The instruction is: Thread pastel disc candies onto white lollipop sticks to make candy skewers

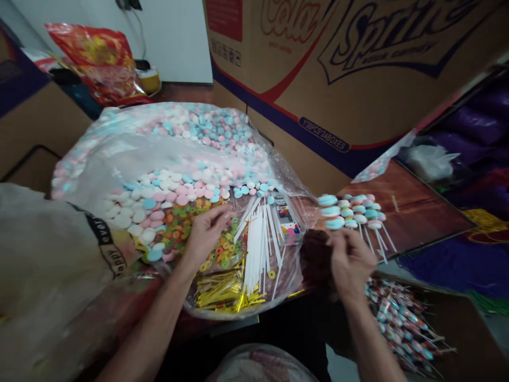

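My right hand (352,260) is closed around the stick of a candy skewer (330,212), with large blue, pink and white pieces stacked at its top. Just beyond it, several finished candy skewers (366,212) lie side by side on the table. My left hand (210,231) hovers over the ring-shaped gummy candies (178,225), thumb and fingers pinched together; whatever is between them is too small to make out. Round pastel candies (149,217) spill from a clear plastic bag (131,148) behind them. White sticks (258,249) and gold twist ties (222,289) lie between my hands.
A large cardboard carton (286,79) stands behind the table (417,212). Lower right, an open box (457,318) holds many wrapped candy skewers (405,318). A pale plastic bag (51,276) fills the near left, and a red bag (99,61) stands at the back left.
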Available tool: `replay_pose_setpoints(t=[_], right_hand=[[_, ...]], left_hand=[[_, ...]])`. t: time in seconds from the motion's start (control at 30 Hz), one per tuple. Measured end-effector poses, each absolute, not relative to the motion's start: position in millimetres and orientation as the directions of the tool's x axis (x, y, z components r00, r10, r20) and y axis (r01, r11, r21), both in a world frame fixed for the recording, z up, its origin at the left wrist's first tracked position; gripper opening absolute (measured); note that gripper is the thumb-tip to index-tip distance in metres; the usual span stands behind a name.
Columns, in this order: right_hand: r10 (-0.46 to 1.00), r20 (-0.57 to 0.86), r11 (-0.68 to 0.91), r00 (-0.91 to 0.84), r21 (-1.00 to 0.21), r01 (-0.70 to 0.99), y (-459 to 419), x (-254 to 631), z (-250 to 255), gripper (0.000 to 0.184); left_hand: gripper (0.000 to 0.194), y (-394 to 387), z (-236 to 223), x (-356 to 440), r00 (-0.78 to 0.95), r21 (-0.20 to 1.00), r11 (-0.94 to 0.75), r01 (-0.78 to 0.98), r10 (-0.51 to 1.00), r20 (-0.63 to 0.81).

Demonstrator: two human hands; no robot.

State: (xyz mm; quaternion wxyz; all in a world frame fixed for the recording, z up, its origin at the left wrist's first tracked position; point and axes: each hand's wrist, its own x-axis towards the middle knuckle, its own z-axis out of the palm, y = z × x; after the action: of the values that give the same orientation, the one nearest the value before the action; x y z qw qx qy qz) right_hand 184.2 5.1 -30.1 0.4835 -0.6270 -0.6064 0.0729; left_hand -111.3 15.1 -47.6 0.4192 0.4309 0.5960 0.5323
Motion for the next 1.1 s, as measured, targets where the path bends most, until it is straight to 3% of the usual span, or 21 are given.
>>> replay_pose_setpoints(t=[0.13, 0.23, 0.3, 0.43, 0.5, 0.6, 0.67, 0.77, 0.9, 0.97, 1.1], right_hand=[[0.678, 0.541, -0.030, 0.498, -0.656, 0.754, 47.1, 250.3, -39.2, 0.018], [0.687, 0.468, -0.303, 0.556, -0.510, 0.805, 75.5, 285.2, -50.6, 0.014], [0.733, 0.435, -0.329, 0.523, -0.446, 0.832, 82.2, 295.4, -56.0, 0.012], [0.589, 0.693, -0.208, 0.415, -0.366, 0.907, 65.1, 273.8, -54.0, 0.021], [0.566, 0.767, -0.068, 0.303, -0.323, 0.944, 48.2, 241.6, -47.8, 0.024], [0.801, 0.598, 0.324, -0.015, -0.412, 0.852, 22.5, 176.8, -41.7, 0.024], [0.845, 0.500, 0.440, -0.191, -0.444, 0.781, 8.8, 134.0, -43.3, 0.023], [0.865, 0.419, 0.433, -0.274, -0.351, 0.830, -4.6, 88.1, -50.7, 0.024], [0.938, 0.282, 0.284, -0.200, -0.298, 0.911, -11.1, 67.8, -54.4, 0.017], [0.966, 0.197, 0.229, -0.168, -0.346, 0.910, -10.3, 69.0, -52.6, 0.019], [0.981, 0.058, 0.187, -0.188, -0.566, 0.803, -3.1, 77.4, -48.7, 0.025]], left_hand=[[0.043, 15.7, -54.9, -111.9, -0.258, 0.995, 0.033, 0.098, 0.966, -0.006], [0.038, 15.3, -57.3, -113.1, -0.240, 0.989, 0.031, 0.143, 0.971, 0.005], [0.033, 15.0, -56.8, -113.7, -0.220, 0.978, 0.024, 0.206, 0.975, 0.023], [0.027, 15.1, -54.9, -113.7, -0.174, 0.947, 0.021, 0.319, 0.984, 0.037], [0.027, 16.0, -54.6, -113.2, -0.179, 0.937, 0.025, 0.349, 0.983, 0.041], [0.026, 20.1, -51.1, -111.7, -0.174, 0.913, 0.004, 0.408, 0.982, 0.074], [0.023, 26.4, -44.3, -109.7, -0.141, 0.866, -0.034, 0.499, 0.983, 0.119], [0.024, 42.3, -30.8, -105.0, -0.122, 0.719, -0.063, 0.692, 0.972, 0.203], [0.029, 68.6, -24.6, -98.4, -0.079, 0.472, -0.023, 0.881, 0.978, 0.195], [0.029, 79.1, -28.6, -96.4, -0.037, 0.364, -0.022, 0.931, 0.987, 0.154], [0.030, 90.4, -37.3, -94.6, -0.023, 0.240, -0.004, 0.971, 0.994, 0.110]])
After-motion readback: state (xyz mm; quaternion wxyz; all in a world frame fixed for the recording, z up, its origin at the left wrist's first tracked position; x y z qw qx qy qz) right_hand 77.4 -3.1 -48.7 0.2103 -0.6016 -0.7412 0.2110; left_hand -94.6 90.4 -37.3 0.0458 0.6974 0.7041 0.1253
